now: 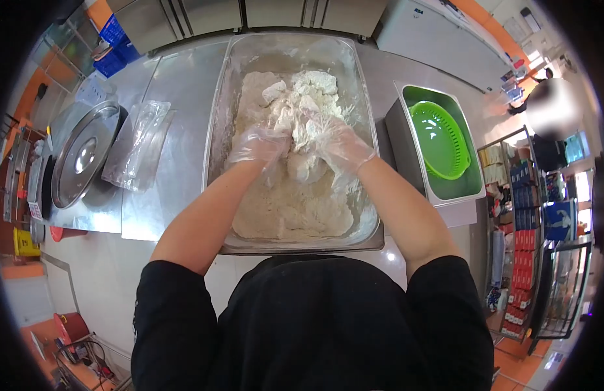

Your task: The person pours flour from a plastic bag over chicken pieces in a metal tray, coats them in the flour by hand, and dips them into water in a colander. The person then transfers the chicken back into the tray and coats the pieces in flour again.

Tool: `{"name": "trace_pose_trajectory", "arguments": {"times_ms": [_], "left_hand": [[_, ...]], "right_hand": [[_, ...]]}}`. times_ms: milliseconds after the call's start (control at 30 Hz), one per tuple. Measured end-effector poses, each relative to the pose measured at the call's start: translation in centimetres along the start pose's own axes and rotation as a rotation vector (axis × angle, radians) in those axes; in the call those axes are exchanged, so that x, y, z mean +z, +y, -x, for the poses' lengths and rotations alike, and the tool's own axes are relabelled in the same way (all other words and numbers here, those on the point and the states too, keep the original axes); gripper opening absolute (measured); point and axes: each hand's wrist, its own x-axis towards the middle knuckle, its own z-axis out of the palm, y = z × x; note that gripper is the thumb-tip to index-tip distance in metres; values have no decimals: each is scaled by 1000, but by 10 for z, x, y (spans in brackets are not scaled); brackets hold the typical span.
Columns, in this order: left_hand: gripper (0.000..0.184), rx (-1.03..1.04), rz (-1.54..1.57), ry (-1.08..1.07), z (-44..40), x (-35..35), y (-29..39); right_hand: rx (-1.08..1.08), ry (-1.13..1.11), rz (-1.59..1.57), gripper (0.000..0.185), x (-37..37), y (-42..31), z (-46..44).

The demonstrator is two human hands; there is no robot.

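Note:
A deep metal tray in front of me holds a bed of pale flour. My left hand, in a clear plastic glove, reaches in from the left with its fingers curled against a flour-coated piece. From the right, my right hand, gloved the same way, closes around another coated lump. What lies under the coating cannot be made out. More lumpy coated pieces rest toward the tray's far side, and a rounded one sits just below my hands.
On the right stands a metal pan with a green basket in it. A round steel lid and clear plastic bags lie on the steel table at left. A white chest freezer is beyond; a person stands far right.

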Motion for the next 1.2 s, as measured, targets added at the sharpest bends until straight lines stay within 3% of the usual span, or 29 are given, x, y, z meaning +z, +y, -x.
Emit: {"name": "trace_pose_trajectory", "arguments": {"times_ms": [100, 167, 267, 367, 467, 533, 600, 667, 767, 867, 933, 967, 1000, 1067, 1167, 1200], "left_hand": [[48, -60, -364, -254, 32, -46, 44], [51, 17, -547, -307, 44, -58, 56], [37, 393, -747, -30, 41, -40, 20], [36, 58, -401, -266, 43, -39, 3], [36, -76, -281, -500, 48, -25, 9], [37, -112, -328, -554, 44, -1, 7], [37, -185, -413, -549, 43, 17, 6], [37, -269, -473, -530, 41, 25, 0], [38, -244, -604, -532, 34, 18, -16], [30, 70, -882, -543, 34, 6, -32], [32, 50, -890, -645, 41, 6, -18], [33, 40, -894, -691, 45, 6, -7], [30, -91, -856, -604, 49, 2, 6], [30, -346, -766, -419, 57, -6, 29], [40, 75, -837, -624, 50, -24, 15], [41, -51, -670, -561, 51, -36, 24]], "right_hand": [[247, 7, -472, 30, -27, -9, 2], [488, -71, -809, 28, -63, -26, 4], [371, -112, -663, 31, -34, 3, 2], [-80, 200, 389, 33, -15, 0, 16], [52, -366, -72, 35, -41, -53, 10], [-253, -286, 598, 30, 33, -48, 25], [-246, -247, 589, 29, 42, -56, 19], [62, -277, -117, 30, 38, -65, 7], [323, -431, -233, 25, -8, -64, 3], [353, -345, -116, 24, 1, -47, 8], [206, 109, -830, 23, 93, 5, 24], [135, 141, -824, 23, 103, 12, 24], [64, 172, -818, 24, 112, 18, 23], [126, 60, -660, 25, 86, 7, 16], [215, -30, -640, 26, 53, -10, 7], [218, -28, -646, 26, 49, -12, 6]]}}
